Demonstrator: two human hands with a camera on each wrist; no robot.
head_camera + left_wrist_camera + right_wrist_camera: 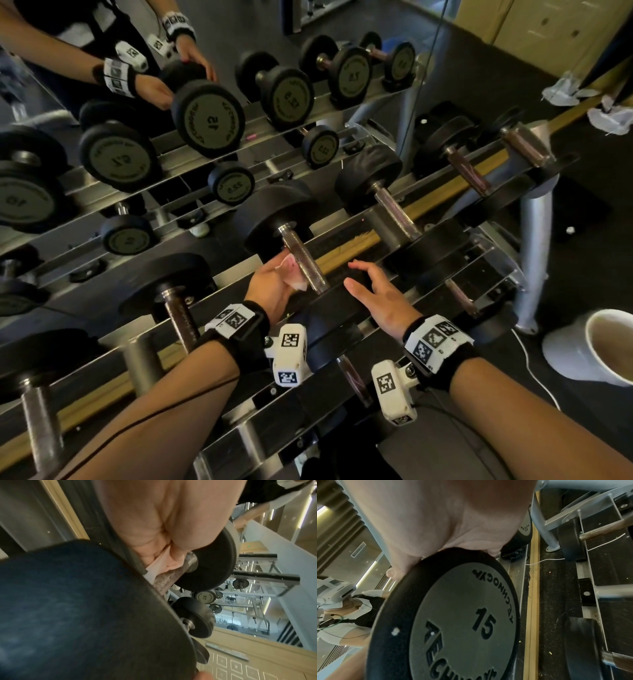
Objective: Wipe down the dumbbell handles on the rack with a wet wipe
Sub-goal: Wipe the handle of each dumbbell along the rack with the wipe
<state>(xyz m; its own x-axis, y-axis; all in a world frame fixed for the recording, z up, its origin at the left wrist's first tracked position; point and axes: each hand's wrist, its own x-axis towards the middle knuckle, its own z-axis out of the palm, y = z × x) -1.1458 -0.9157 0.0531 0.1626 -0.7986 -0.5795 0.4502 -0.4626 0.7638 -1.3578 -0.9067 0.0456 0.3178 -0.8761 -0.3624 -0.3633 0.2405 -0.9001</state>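
My left hand has the wet wipe bunched in its curled fingers and pressed against the left side of the handle of the 15 dumbbell, which lies on the top rail of the rack at the centre of the head view. The handle's long axis runs from lower right, near me, up toward the upper left, where the far head sits; so I judge the stroke must slide along that line, away from my wrist or back toward it. My left hand is the nearer one, touching the bar. My right hand lies flat, fingers straight and spread, on top of the near head, just right of the handle, steadying it. The left wrist view shows what the head view cannot: the wipe tucked between palm and the rough, knurled bar, right up near the collar. The right wrist view shows only the palm over the plate face marked 15; the wipe is hidden there.
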